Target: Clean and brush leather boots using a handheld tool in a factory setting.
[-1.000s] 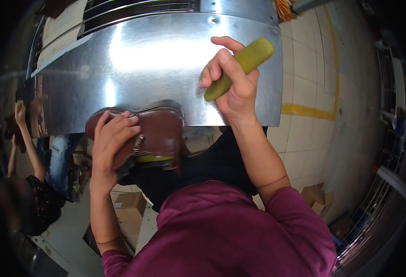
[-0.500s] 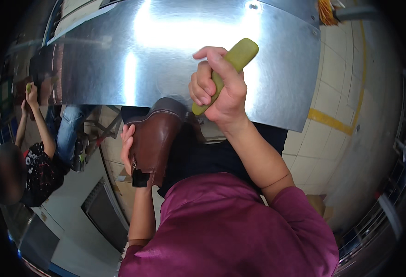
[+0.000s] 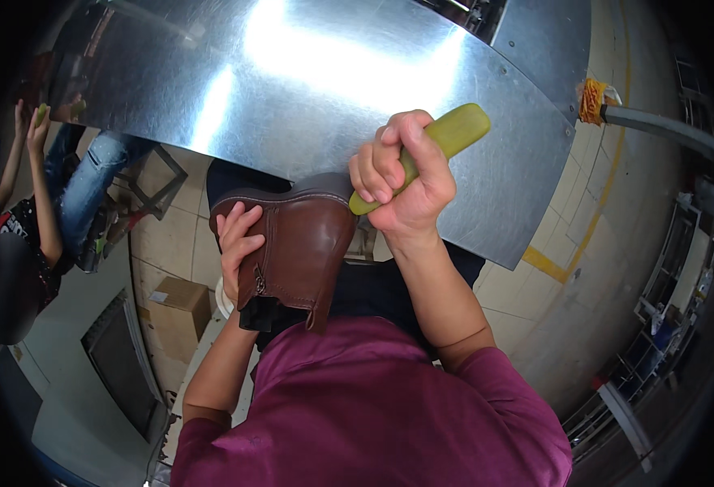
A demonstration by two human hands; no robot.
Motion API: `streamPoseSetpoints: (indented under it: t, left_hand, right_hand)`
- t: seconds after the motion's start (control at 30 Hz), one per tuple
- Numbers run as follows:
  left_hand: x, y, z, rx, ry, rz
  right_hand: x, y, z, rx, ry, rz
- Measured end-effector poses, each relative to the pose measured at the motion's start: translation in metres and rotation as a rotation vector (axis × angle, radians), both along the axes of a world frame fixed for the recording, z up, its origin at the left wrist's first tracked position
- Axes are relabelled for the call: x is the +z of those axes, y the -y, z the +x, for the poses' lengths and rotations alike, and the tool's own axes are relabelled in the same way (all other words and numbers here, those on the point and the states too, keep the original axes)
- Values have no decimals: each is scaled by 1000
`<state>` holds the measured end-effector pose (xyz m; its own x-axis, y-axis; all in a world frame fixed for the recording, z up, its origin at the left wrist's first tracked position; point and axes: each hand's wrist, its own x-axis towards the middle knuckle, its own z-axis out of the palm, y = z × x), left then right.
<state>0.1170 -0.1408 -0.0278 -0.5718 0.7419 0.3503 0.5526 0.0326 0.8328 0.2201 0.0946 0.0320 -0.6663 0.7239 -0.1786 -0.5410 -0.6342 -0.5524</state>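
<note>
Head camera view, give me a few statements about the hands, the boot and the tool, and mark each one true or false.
1. The right hand grips a yellow-green tool handle in a fist. True.
2. The left hand rests flat on the metal table. False: it holds the side of the brown leather boot.
3. The boot has a zip on its side. True.
4. The boot is black. False: it is brown.
5. A cardboard box sits on the floor at the person's left. True.
</note>
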Motion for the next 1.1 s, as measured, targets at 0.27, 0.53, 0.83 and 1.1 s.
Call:
streamPoseSetpoints:
  t: [0.27,0.53,0.83,1.1]
  left_hand:
    - [2,3,-2,0,20,32]
    - [61,-28,-12,-171,-73,-40]
    - [124,-106,-24,-614,-481,-60]
    - [87,-124,-31,-613,-470,-127]
  right_hand:
    - [14,21,-7,-29,103,314]
    - [23,-6,25,0,164,341]
    - [51,-53,91,-289,114,332]
    - [24,-42,104,-214,8,202]
